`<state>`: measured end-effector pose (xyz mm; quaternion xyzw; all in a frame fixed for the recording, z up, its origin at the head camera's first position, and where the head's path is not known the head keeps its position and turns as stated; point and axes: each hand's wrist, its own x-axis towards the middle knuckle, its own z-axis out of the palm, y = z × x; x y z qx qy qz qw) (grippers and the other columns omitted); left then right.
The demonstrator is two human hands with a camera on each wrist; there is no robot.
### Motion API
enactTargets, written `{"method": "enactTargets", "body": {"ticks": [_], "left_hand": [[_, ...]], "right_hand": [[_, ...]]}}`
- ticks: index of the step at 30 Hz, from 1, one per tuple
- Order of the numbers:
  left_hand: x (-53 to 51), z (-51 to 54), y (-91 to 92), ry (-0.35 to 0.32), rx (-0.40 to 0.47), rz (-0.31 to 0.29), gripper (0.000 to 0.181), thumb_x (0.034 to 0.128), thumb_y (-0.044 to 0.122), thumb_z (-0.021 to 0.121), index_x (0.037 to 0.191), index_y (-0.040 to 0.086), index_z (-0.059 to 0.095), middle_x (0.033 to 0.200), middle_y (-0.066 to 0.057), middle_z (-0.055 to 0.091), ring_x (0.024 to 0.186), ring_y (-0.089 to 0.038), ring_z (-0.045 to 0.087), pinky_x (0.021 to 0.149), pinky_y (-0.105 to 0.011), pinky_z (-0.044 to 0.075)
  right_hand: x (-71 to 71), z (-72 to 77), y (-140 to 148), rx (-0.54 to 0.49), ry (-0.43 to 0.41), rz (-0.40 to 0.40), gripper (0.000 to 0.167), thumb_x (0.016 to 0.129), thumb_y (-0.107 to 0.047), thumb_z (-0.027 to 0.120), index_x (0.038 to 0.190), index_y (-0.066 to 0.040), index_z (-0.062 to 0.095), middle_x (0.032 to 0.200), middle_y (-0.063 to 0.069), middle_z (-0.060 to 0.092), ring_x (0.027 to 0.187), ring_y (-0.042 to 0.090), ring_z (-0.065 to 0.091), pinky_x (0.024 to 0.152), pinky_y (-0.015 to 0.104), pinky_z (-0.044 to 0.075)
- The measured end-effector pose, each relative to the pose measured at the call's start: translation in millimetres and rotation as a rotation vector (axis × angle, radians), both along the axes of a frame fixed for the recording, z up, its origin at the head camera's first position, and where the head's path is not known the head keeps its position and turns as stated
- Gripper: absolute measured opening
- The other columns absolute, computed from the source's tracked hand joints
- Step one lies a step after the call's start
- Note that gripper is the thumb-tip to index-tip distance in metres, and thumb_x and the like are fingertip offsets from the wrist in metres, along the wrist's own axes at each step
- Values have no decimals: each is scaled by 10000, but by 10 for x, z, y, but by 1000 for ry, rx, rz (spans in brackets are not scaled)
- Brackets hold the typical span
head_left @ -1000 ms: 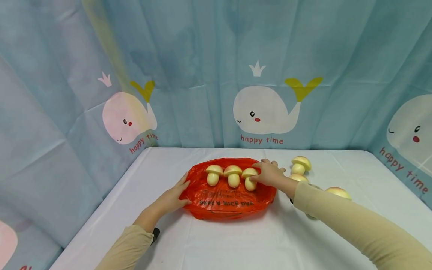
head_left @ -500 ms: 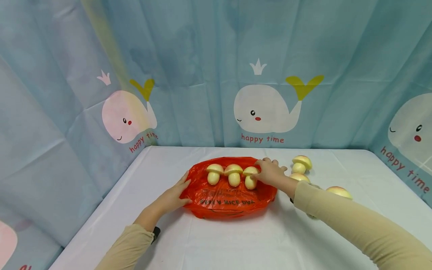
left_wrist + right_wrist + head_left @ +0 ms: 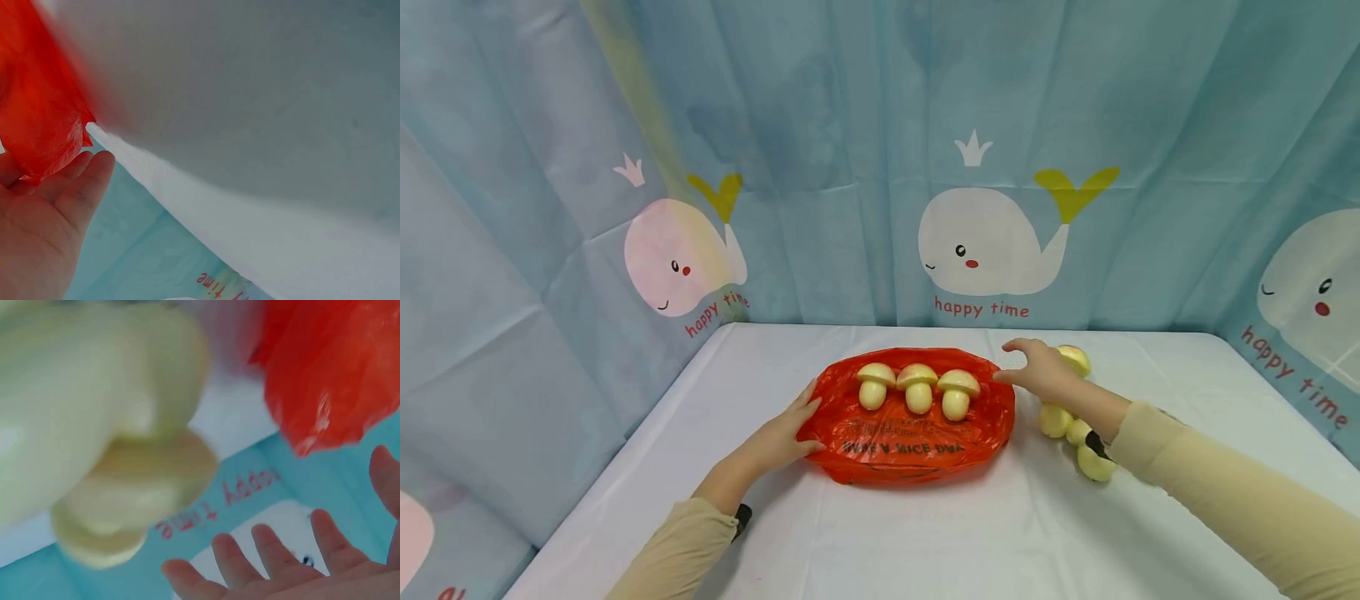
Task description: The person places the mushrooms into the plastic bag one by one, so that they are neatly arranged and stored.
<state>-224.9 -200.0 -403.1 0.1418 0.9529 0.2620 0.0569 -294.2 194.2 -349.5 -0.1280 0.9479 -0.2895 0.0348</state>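
Note:
A red plastic bag [image 3: 906,462] lies spread on the white table, with printed lettering facing up. Three toy mushrooms, pale with pink-tinged caps, sit in a row on it: left [image 3: 873,395], middle [image 3: 917,397] and right [image 3: 956,405]. At the bag's left edge, my left hand [image 3: 777,437] touches the plastic [image 3: 47,119] with spread, fairly straight fingers. My right hand [image 3: 1043,372] hovers just past the bag's right edge, holding nothing; the right wrist view shows its fingers [image 3: 275,556] spread apart. More mushrooms [image 3: 1055,421] lie below and behind this hand, partly hidden by it and the sleeve.
The white tabletop [image 3: 910,542] extends in front of the bag. A blue curtain [image 3: 850,250] printed with whales hangs behind the table and along its sides. Close to the right wrist camera are several pale mushrooms [image 3: 137,487], blurred.
My right hand has let go of the rightmost mushroom on the bag and moved right, towards the loose mushrooms. That mushroom stays beside the other two. My left hand keeps its place.

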Motion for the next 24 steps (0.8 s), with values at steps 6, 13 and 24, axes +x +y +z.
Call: {"method": "enactTargets", "body": {"ticks": [6,13,24], "left_hand": [[6,0,-4,-8,4,5,731,904,140,692,1479,-78,296,1619,-153,50,1429,-415,198,1099,-570,272],[34,21,-15,-14,7,12,731,907,145,688,1482,-74,293,1619,-153,53,1427,-419,200,1094,-570,279],[46,38,-10,-16,15,7,728,911,142,684,1482,-76,289,1617,-164,56,1426,-423,197,1093,-577,276]], "right_hand": [[94,85,331,-19,-33,-16,616,905,-288,687,1354,71,467,1400,339,400,1273,506,365,1024,636,335],[173,69,644,-32,-35,19,626,923,-316,663,1350,95,462,1390,359,399,1254,536,366,994,648,349],[241,48,1191,-56,-148,132,643,977,-338,586,1416,86,383,1377,383,395,1198,556,444,903,589,459]]}}
